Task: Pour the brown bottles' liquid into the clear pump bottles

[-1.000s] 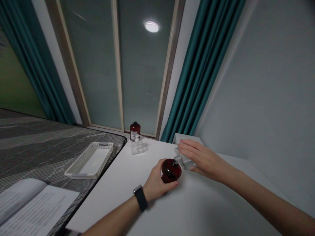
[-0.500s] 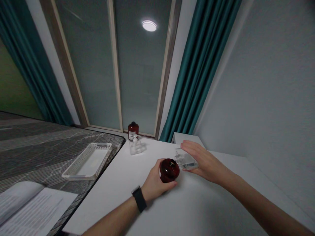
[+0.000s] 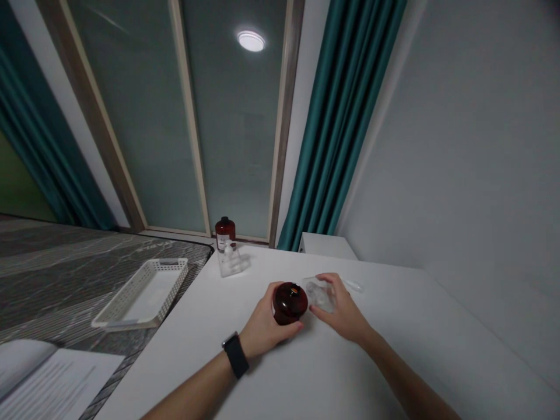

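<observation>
In the head camera's view, a person's two bare hands work over a white worktop (image 3: 196, 315), one to each bottle. The left hand (image 3: 269, 329), a dark watch (image 3: 235, 354) on its wrist, keeps its grip clamped around a brown bottle (image 3: 289, 303), near the middle of the worktop. Just to its right, the right hand (image 3: 343, 315) has its grip closed on a clear bottle (image 3: 320, 296), blurred at this moment. Half a second ago the clear bottle tipped its neck toward the brown bottle's mouth; now it appears lowered and more upright, suggesting that nothing is passing between the two. A slender pale piece (image 3: 353, 286) now shows beyond the right hand. At the far left of the worktop stands a labelled brown bottle (image 3: 221, 226), a clear pump bottle (image 3: 227, 266) in front; farther left sits a white basket (image 3: 126, 325).
</observation>
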The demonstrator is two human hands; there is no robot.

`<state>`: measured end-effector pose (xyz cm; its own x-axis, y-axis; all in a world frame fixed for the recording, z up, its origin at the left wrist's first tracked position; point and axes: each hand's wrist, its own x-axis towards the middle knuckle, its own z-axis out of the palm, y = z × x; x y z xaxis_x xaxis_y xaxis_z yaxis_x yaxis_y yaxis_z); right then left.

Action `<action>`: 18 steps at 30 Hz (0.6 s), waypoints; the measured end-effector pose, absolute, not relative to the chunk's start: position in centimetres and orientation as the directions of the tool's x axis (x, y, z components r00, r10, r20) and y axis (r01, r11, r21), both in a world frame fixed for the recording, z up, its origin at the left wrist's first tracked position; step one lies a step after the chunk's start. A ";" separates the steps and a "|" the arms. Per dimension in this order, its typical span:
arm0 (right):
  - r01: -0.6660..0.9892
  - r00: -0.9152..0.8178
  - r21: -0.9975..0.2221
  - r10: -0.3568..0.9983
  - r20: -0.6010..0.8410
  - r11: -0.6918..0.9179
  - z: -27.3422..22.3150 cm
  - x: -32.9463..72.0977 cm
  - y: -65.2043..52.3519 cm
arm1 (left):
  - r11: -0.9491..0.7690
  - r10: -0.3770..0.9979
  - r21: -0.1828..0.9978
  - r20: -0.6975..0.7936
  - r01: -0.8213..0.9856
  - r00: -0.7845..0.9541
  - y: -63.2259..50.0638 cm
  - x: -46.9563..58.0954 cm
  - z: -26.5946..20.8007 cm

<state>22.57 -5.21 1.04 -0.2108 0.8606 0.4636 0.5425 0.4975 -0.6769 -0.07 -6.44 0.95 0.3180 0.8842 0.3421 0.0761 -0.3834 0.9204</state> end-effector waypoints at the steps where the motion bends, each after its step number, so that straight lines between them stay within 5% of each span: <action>1: 0.520 -0.177 -0.717 0.880 0.442 0.464 0.3 22.5 -5.1 | -0.379 0.885 0.922 0.338 0.074 0.321 -6.5 0.0 1.0; 6: 0.434 -0.049 -0.836 0.935 0.351 0.336 -2.1 22.3 -4.4 | -0.360 0.891 0.931 0.325 0.057 0.317 -6.4 0.1 1.0; 18: 0.535 0.167 -0.816 0.919 0.357 0.219 -3.3 23.1 -3.7 | -0.303 0.917 0.950 0.271 0.069 0.294 -5.7 -0.1 0.2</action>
<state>23.06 -3.73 -3.29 0.1671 0.9191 0.3568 0.5348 0.2195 -0.8160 -0.07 -5.71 0.20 0.2942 0.9165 0.2710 0.0686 -0.3031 0.9505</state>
